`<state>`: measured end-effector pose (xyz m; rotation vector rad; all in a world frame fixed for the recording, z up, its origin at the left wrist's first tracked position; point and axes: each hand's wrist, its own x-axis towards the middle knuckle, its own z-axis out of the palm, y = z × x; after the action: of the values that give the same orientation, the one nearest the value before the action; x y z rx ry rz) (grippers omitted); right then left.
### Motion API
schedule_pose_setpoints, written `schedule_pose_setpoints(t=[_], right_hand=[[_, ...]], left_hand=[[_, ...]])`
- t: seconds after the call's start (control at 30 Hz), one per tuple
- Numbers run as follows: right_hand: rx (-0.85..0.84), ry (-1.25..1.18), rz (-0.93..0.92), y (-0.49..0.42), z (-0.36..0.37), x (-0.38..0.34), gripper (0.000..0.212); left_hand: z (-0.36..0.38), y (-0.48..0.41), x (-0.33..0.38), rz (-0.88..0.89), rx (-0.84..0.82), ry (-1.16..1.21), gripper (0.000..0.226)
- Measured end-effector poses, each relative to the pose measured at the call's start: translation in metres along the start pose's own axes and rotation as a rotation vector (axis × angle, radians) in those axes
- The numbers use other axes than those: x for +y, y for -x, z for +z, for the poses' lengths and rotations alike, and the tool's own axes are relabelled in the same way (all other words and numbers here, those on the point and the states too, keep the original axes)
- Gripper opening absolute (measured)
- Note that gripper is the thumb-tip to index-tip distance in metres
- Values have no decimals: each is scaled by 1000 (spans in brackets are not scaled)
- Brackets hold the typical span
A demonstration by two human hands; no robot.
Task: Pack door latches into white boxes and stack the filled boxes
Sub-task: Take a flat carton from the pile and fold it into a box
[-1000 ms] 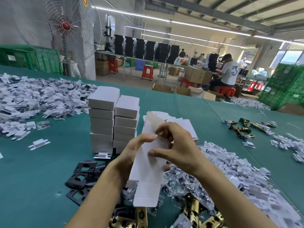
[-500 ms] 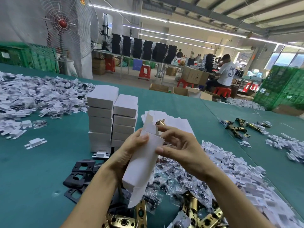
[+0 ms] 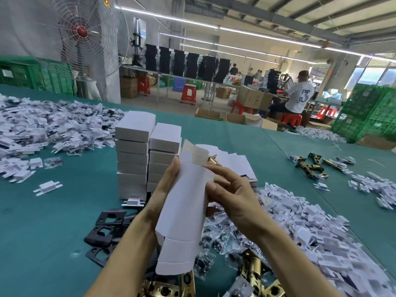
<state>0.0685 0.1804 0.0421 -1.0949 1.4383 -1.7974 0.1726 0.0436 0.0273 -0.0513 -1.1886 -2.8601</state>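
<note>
Latch [image 3: 212,160] is poking from the box [image 3: 184,211] that the left hand [image 3: 165,196] and right hand [image 3: 231,196] are gripping over a green workshop table [image 3: 53,232], seemingly newly emerged

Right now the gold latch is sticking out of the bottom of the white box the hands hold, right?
No. The gold latch sticks out of the top of the white box the left hand and right hand hold, not the bottom; the head view shows it.
</note>
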Motion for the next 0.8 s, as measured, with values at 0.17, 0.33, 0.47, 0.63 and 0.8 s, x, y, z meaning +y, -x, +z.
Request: schedule_pose_setpoints(t=[0.17, 0.33, 0.47, 0.63, 0.8], right_hand=[[48, 9, -8, 3, -9, 3, 38], [116, 50, -76, 8, -15, -3, 35], [154, 227, -208, 7, -1, -2, 12], [277, 445, -310, 2, 4, 1, 29], [381, 519, -280, 1, -8, 11, 34]], left_hand=[[-3, -2, -1, -42, 82, -116, 77], [2, -17, -7, 234, 451, -480, 59], [13, -27, -21, 429, 558, -732, 38], [19, -27, -29, 345, 348, -769, 68], [19, -26, -32, 414, 297, -759, 44]])
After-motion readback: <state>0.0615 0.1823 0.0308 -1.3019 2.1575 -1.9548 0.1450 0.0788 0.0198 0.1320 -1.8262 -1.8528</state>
